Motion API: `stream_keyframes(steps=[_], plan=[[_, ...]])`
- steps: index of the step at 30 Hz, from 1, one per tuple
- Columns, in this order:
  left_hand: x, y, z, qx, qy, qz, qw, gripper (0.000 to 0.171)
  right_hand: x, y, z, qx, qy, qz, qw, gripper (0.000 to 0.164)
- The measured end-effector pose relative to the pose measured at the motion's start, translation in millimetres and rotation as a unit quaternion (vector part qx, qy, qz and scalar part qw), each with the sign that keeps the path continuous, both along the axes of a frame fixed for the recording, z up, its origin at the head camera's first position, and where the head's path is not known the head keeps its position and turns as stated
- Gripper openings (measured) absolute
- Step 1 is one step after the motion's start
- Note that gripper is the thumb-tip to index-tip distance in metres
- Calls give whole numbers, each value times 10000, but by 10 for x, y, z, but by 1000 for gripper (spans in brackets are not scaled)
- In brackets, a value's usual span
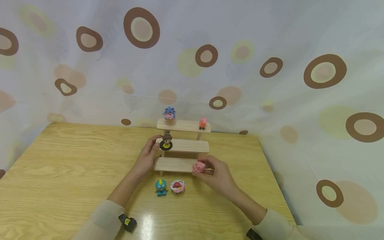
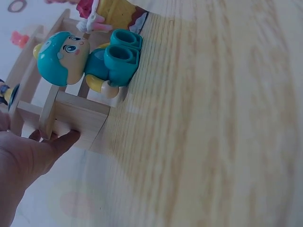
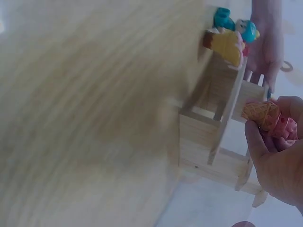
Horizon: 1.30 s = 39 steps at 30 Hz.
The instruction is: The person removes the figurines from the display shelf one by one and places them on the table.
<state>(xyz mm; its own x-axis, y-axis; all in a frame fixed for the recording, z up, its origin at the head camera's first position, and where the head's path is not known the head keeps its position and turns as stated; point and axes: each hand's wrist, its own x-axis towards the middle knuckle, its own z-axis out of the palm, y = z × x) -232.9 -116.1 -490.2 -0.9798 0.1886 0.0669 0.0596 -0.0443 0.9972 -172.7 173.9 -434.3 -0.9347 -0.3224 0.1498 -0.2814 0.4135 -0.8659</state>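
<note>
A three-tier wooden display shelf (image 1: 180,163) stands on the table. My left hand (image 1: 147,156) grips its left side by the middle tier, next to a brown-haired doll figure (image 1: 166,141) on a dark round base. In my right hand (image 1: 220,176), a pink ice-cream-cone toy (image 3: 262,116) is pinched at the right end of the lowest tier. Its waffle-patterned cone shows in the right wrist view; whether it touches the tier I cannot tell. In front of the shelf stand a teal-capped doll figure (image 2: 64,59) and a yellow cup-shaped dessert toy (image 3: 226,46) with a pink-and-white top.
On the top tier, a blue-and-pink figure (image 1: 169,113) stands at the left and a small red-pink figure (image 1: 202,123) at the right. Behind the wooden table (image 1: 75,160) hangs a spotted cloth (image 1: 180,30), which also runs along the right side.
</note>
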Motion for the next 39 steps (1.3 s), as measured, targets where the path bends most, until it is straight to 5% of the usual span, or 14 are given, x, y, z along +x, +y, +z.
stream_keyframes(steps=[12,21,31,39], plan=[[9,24,5,96,-18,-10,10000,45,185,-34,-371,373,-394,395,9977,35],[17,25,13,47,-57,15,10000,46,194,-12,-471,650,-389,382,9964,34],[-10,-3,-11,10,-65,23,10000,48,192,-7,-425,735,-381,604,9947,50],[-11,1,-8,12,53,-1,10000,45,187,-32,-261,597,-39,313,9977,68]])
